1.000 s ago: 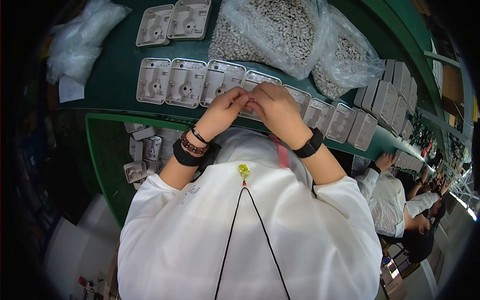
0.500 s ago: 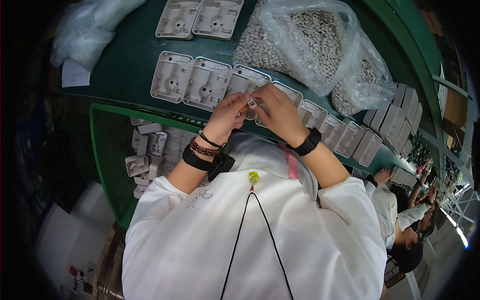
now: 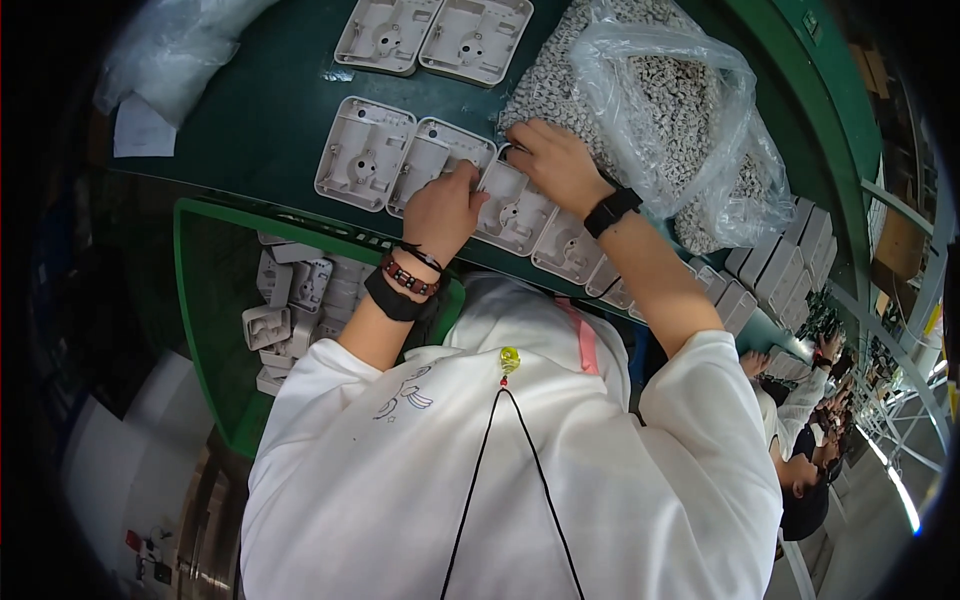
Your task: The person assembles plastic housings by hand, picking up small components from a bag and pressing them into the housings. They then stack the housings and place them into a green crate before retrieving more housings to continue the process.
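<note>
A row of pale grey plastic housings [image 3: 365,155], open side up, runs along the near edge of the green table. My left hand [image 3: 442,212] is lowered over the second housing [image 3: 432,150], its fingers curled down inside; whatever they pinch is hidden. Just to the right, my right hand [image 3: 558,165] is at the far rim of the third housing [image 3: 512,208], beside the heap of small parts. Its fingers are bent closed, and the tips are too covered to show what they hold. A clear plastic bag [image 3: 655,150] of small whitish parts lies beyond my right hand.
Two more housings [image 3: 475,40] lie farther back. Stacked housings [image 3: 790,250] stand at the right. Below the table edge at left, a green crate [image 3: 190,300] holds more of them. A plastic bag [image 3: 185,50] and paper [image 3: 145,130] are at far left. Other people sit at right.
My hands were together over the row, with a small white part between their fingers. Now they are apart: the left has dropped into a housing and the right has moved farther back. The view has shifted slightly.
</note>
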A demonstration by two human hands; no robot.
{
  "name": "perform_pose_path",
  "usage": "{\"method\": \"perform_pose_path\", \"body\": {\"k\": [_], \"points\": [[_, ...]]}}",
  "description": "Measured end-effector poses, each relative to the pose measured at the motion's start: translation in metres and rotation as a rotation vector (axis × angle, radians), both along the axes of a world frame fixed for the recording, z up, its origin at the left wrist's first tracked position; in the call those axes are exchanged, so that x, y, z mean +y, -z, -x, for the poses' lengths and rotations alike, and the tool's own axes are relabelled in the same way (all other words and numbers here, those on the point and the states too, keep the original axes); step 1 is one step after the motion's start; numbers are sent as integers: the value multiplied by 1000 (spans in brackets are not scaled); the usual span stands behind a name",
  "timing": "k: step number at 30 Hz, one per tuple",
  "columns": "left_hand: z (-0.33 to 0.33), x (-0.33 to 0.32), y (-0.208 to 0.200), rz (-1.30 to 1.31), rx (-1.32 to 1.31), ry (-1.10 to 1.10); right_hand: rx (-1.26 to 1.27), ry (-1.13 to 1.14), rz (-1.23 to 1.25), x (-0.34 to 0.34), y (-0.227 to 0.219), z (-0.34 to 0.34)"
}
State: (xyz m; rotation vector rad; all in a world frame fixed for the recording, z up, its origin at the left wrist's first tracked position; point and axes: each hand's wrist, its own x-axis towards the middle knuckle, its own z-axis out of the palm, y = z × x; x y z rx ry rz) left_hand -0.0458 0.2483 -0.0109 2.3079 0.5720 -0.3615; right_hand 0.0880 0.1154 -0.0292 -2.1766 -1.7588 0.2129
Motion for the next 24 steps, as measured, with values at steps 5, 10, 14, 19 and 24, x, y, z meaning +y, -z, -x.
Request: {"method": "perform_pose_path", "body": {"k": [5,10,14,19,24], "points": [[4,2,9,-23,-69,57,-52,-62,105,10,-2,-2],[7,9,10,247,-278,-154,-160,-129,42,1,-20,-8],[2,19,-20,867,-206,-450,-185,-205,-24,-6,-18,-13],[6,25,-33,1448,-150,-523,352,259,-231,14,-70,29],[1,4,-43,1260,-187,-639,320,376,-189,28,-95,74]]}}
